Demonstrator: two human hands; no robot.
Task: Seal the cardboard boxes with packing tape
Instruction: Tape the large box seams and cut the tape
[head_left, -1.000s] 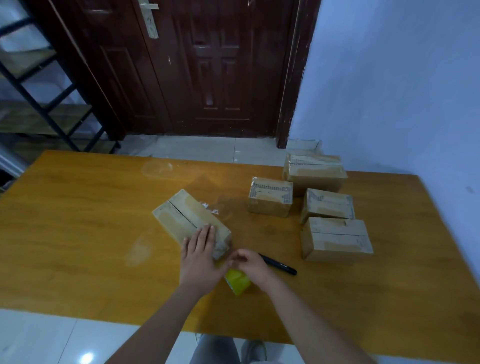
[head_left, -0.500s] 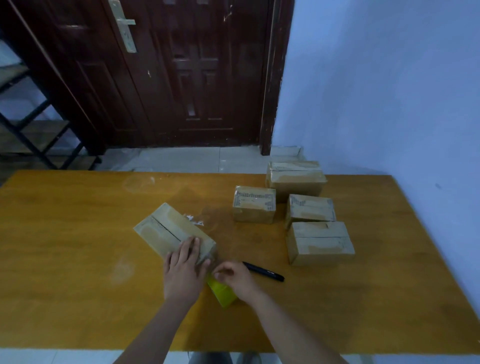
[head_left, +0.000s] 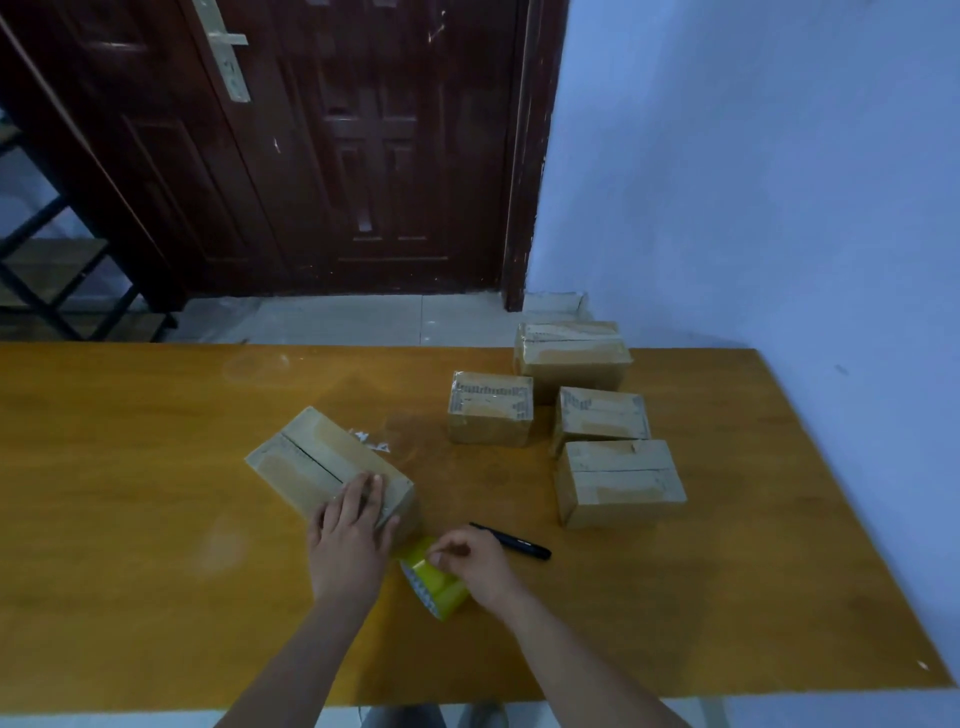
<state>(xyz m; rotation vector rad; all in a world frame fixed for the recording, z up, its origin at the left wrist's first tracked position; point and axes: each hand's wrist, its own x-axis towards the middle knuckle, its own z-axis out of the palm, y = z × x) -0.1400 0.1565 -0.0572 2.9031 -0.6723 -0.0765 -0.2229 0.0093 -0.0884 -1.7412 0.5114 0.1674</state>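
Orange wooden counter (head_left: 130, 519), near edge: left hand (head_left: 349, 540) flat on brown cardboard box (head_left: 311, 457), seam running toward far-left corner; right hand (head_left: 475, 566) pinching yellow packing-tape roll (head_left: 434, 582) just beside.

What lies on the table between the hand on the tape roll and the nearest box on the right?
A black pen, seen in the head view.

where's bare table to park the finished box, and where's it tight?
Free: the table's whole left part, left of the box under the left hand; also the strip between the four-box cluster and the right edge. Tight: near the tape roll held by the right hand, the pen, and the paper scraps.
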